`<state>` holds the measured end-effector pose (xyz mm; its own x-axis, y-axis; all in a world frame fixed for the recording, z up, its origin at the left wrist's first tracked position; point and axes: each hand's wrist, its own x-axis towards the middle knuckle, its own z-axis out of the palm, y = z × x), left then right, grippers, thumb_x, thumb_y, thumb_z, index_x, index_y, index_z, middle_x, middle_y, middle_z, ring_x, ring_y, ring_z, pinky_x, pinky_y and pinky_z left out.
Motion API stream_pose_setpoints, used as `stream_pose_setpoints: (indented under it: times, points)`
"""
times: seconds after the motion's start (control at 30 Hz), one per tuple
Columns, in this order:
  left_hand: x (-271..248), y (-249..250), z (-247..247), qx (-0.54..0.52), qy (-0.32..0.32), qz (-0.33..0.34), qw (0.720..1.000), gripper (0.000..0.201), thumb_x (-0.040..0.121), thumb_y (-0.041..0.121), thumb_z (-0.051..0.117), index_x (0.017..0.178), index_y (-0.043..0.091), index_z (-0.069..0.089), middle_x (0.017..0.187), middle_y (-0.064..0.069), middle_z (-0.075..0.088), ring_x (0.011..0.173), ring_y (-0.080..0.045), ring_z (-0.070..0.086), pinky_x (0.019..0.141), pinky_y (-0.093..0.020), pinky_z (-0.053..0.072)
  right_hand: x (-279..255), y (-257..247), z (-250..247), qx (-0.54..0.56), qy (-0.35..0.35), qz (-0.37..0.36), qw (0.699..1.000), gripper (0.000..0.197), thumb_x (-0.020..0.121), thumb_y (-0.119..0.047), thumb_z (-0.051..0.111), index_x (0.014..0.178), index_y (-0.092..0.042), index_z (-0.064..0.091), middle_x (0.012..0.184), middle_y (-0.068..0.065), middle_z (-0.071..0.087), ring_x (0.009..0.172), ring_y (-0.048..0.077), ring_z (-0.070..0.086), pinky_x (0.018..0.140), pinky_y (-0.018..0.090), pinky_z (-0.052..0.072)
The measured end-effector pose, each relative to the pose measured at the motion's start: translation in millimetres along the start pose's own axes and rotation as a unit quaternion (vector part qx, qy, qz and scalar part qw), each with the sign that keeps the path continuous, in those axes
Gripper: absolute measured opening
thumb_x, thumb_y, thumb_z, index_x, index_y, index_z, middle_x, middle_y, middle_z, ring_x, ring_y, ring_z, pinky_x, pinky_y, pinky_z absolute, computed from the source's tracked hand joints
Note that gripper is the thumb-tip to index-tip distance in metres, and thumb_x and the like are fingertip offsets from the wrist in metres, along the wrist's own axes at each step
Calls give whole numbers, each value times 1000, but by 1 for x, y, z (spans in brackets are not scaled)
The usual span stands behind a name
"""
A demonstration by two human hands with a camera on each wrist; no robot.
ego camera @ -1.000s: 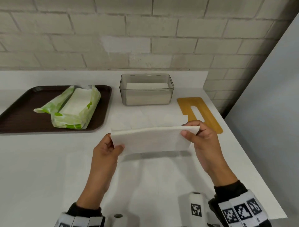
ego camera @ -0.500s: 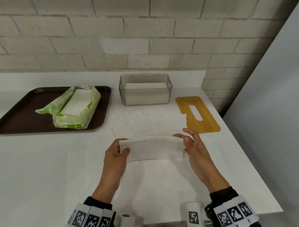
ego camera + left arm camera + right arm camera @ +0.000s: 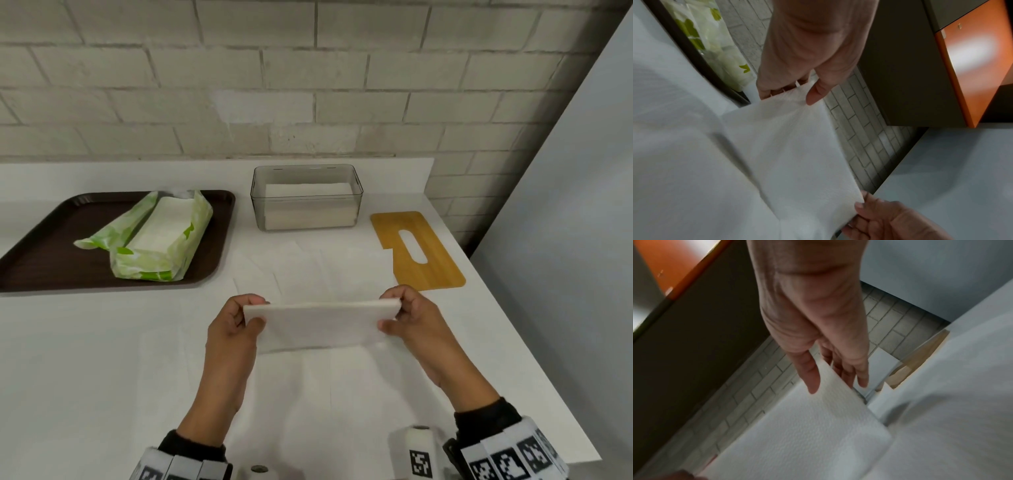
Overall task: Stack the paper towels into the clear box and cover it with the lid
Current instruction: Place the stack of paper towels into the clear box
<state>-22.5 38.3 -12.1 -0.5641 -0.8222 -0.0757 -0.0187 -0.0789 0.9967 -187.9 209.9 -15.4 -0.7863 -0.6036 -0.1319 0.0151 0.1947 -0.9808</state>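
I hold a folded white paper towel (image 3: 320,325) just above the table, near its front middle. My left hand (image 3: 253,313) pinches its left end, thumb on the near face; the same pinch shows in the left wrist view (image 3: 789,95). My right hand (image 3: 394,313) pinches the right end (image 3: 830,382). More white paper towels (image 3: 329,270) lie spread flat on the table under and beyond the held one. The clear box (image 3: 306,197) stands at the back middle, holding a stack of towels. The wooden lid (image 3: 416,250) with an oval slot lies flat to the box's right.
A dark brown tray (image 3: 41,257) at the back left carries an open green-and-white towel package (image 3: 161,236). A brick wall (image 3: 274,85) runs behind the table. The table's right edge (image 3: 534,359) is close to the lid, with a grey panel beyond.
The towel has been folded narrower and brought lower and nearer to me. Both hands have kept hold of its ends and moved closer together.
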Motion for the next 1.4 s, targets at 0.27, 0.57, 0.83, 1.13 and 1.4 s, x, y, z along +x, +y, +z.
stream_pose_setpoints:
  times: [0.27, 0.57, 0.83, 1.13, 1.4]
  points:
    - [10, -5, -15, 115, -54, -36, 991, 30, 83, -6, 60, 88, 23, 62, 87, -6, 63, 73, -19, 55, 60, -23, 40, 9, -8, -7, -53, 15, -14, 998, 8, 83, -1, 64, 85, -7, 60, 83, 6, 62, 82, 21, 58, 79, 34, 49]
    - [-5, 35, 37, 78, -140, 79, 984, 15, 85, 14, 67, 96, 24, 67, 90, 13, 74, 85, -4, 69, 75, -18, 53, 12, -106, 16, 36, -63, -233, 970, 30, 74, 0, 72, 88, -24, 60, 80, -10, 62, 78, 5, 58, 72, 19, 48]
    - [-2, 18, 58, -36, -1, 80, 996, 14, 92, 15, 57, 96, 28, 61, 90, 11, 71, 85, -9, 68, 69, -22, 53, 7, -43, 63, 36, 15, -96, 995, 33, 86, -11, 62, 102, -38, 52, 107, -8, 64, 103, 13, 62, 85, 31, 55]
    - [-3, 12, 66, 18, -10, 54, 998, 46, 85, -13, 42, 93, 32, 50, 95, 11, 61, 83, 3, 61, 59, -3, 44, 8, -32, 69, -16, 28, -115, 993, 50, 87, -4, 58, 113, -40, 33, 100, -28, 45, 87, -14, 48, 63, -4, 40]
    - [-6, 11, 67, -15, -1, 58, 998, 47, 86, -14, 42, 97, 31, 51, 96, 9, 62, 85, -2, 62, 58, -4, 45, 6, -25, 69, -5, 40, -129, 991, 49, 87, 1, 56, 105, -42, 41, 101, -21, 54, 90, -6, 56, 67, 3, 46]
